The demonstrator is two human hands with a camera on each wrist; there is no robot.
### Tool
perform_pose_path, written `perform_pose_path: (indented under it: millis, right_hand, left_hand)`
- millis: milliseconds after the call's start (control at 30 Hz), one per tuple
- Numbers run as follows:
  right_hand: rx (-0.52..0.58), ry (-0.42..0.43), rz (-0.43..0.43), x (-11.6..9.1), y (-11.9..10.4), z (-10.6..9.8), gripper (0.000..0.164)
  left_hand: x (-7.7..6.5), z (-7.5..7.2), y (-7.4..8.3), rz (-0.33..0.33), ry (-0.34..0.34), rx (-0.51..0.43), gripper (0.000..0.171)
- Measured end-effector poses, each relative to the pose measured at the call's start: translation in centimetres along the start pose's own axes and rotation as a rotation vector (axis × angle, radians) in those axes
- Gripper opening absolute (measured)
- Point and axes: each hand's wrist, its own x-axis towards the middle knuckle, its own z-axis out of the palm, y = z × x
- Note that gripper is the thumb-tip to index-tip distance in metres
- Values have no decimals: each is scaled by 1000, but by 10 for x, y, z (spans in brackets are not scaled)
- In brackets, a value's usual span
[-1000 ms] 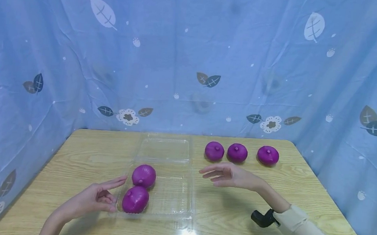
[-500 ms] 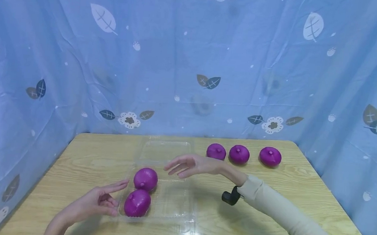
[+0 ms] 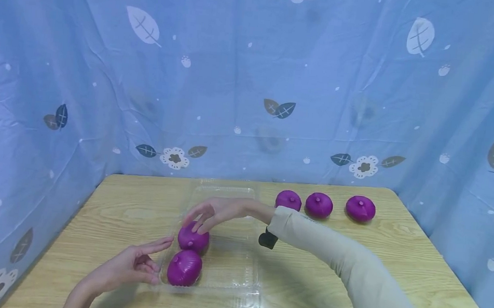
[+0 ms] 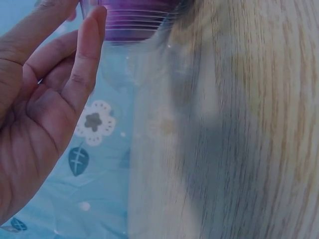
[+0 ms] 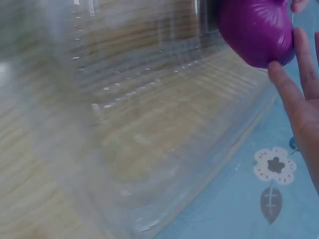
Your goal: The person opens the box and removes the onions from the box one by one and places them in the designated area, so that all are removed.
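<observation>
No word, number, brand or label can be read in the three views. The blue curtain [image 3: 245, 62] carries printed leaves and flowers, without readable letters; on the purple onion-shaped things [image 3: 184, 268] and the clear container [image 3: 229, 268], no writing is legible.

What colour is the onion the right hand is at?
Purple. The onion by the right hand shows best in the right wrist view.

Bright, even light fills the head view, white glare marking the pale wooden table [image 3: 396, 253]; wrist views are dimmer, the clear rectangular plastic tray [image 5: 127, 92] blurred.
</observation>
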Motion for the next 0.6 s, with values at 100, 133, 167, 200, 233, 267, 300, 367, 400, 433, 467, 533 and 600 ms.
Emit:
perform_pose_path:
  millis: [100, 133, 167, 200, 233, 267, 300, 367, 400, 433, 467, 533, 600]
  right_hand:
    - [-81, 43, 21, 7, -4, 1, 43]
    - [-110, 58, 30, 8, -5, 1, 42]
    - [-124, 69, 39, 10, -6, 2, 41]
    - [-133, 74, 50, 11, -7, 2, 40]
    - [-140, 76, 66, 12, -7, 3, 41]
    - [-141, 80, 85, 12, -8, 3, 41]
    - [-131, 88, 108, 11, -9, 3, 41]
    - [-120, 117, 158, 8, -12, 3, 42]
    - [-116, 140, 180, 5, -13, 2, 41]
    - [-110, 166, 196, 2, -15, 1, 41]
    - [-108, 189, 204, -2, -16, 0, 40]
    - [-124, 214, 205, -10, -17, -3, 39]
    - [-117, 207, 185, -17, -17, -6, 38]
  left_hand:
    - [0, 1, 1, -8, 3, 5, 79]
    - [0, 1, 1, -9, 2, 4, 78]
    - [0, 2, 1, -14, 3, -2, 78]
    - [0, 2, 1, -18, 2, -8, 78]
    - [0, 3, 1, -20, 0, -15, 78]
    - [-1, 3, 1, -23, -4, -25, 78]
    - [-1, 4, 0, -23, -8, -33, 79]
    - [-2, 4, -1, -20, -14, -33, 79]
    - [-2, 4, -2, -13, -17, -26, 79]
    - [-2, 4, -2, -8, -19, -18, 80]
    - [-1, 4, -2, -6, -19, -9, 80]
    - [-1, 3, -2, -2, -13, 6, 80]
    - [-1, 2, -1, -6, -2, 17, 80]
